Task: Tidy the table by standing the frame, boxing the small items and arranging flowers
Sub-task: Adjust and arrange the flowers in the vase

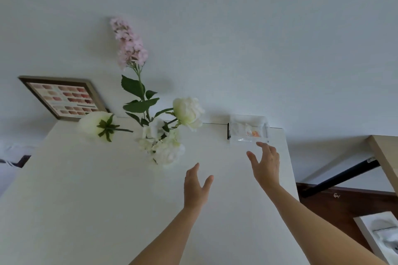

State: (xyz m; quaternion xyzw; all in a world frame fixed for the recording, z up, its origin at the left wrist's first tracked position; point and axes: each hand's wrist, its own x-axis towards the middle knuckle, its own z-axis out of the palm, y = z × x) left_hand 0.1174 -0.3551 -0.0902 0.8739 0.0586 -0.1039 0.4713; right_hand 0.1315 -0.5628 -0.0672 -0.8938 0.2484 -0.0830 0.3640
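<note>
Hands over white table (86,189), both grips spread, nothing held. Right hand (266,164) just short of clear box (248,129) at far edge; left hand (196,187) nearer. Frame (62,98) upright against wall, far left. Flowers (159,118) bunched between frame and box.

White tabletop (90,189): framed pic (62,98) upright at far-left corner, flowers (160,135) mid far edge, clear box (248,128) far-right corner.

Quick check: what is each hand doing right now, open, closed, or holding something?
Left hand: open, fingers spread, holding nothing, above the table.
Right hand: open, holding nothing, fingertips close to the clear box; contact cannot be told.
</note>
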